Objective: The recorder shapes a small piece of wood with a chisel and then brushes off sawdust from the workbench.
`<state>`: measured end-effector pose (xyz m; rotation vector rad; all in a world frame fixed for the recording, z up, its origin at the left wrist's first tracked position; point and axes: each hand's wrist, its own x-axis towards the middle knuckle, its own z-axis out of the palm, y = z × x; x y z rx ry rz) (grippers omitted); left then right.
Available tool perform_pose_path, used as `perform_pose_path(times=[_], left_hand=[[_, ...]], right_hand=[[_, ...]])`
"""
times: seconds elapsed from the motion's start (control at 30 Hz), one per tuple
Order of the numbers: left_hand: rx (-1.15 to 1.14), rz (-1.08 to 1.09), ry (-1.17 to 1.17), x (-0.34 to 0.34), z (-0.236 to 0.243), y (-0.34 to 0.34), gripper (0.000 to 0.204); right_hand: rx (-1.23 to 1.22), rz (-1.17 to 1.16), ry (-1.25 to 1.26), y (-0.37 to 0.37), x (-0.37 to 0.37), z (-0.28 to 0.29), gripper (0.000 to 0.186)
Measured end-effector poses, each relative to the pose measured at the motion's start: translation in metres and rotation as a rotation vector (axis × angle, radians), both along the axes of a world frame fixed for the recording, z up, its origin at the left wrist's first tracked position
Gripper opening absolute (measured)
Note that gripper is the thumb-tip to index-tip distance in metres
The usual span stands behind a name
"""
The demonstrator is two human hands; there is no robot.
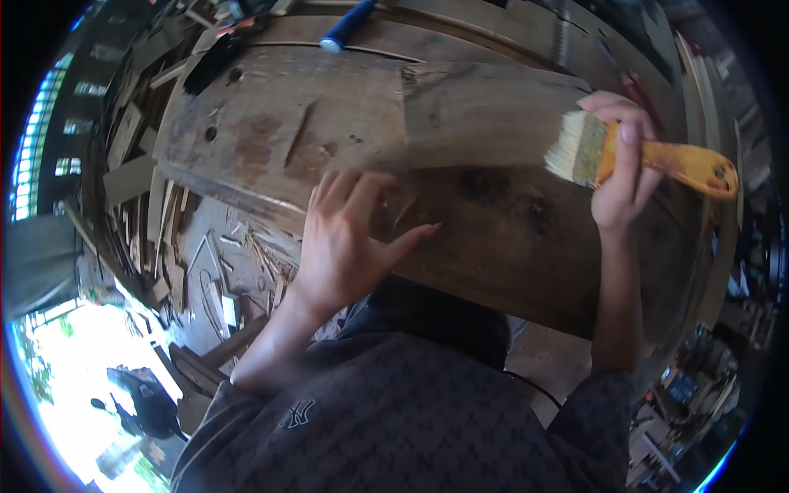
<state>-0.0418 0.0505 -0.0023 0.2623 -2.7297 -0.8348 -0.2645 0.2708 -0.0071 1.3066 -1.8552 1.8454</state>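
Observation:
My right hand (622, 177) is closed around a flat paintbrush (686, 164) with an orange-yellow handle. Its pale bristles point left, over the right part of a wooden workbench (353, 99). My left hand (339, 238) hovers at the bench's near edge with fingers bent and thumb apart, holding nothing. Between the hands, the bench's wood is dark and stained. A lighter plank (485, 115) lies across the bench top, its right end close to the bristles.
A tool with a blue handle (349, 25) lies at the bench's far side, with a black object (215, 66) to its left. Red handles (637, 90) show beyond my right hand. Wood offcuts (131, 181) are heaped at the left. Mixed clutter (686, 394) fills the lower right.

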Motion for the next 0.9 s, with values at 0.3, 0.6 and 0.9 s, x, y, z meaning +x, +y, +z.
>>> perform_pose_path(times=[0.3,0.6,0.9], left_hand=[[-0.199,-0.161,0.008,-0.008,0.000,0.023,0.018],[0.169,-0.226,0.273,-0.040,0.011,0.053,0.027],[0.177,-0.372,0.258,-0.069,-0.004,0.083,0.029]], right_hand=[[-0.084,0.011,-0.119,0.000,0.003,-0.005,0.021],[-0.157,-0.062,-0.136,0.000,-0.008,-0.012,0.031],[-0.141,-0.072,-0.123,0.011,0.002,0.004,0.027]])
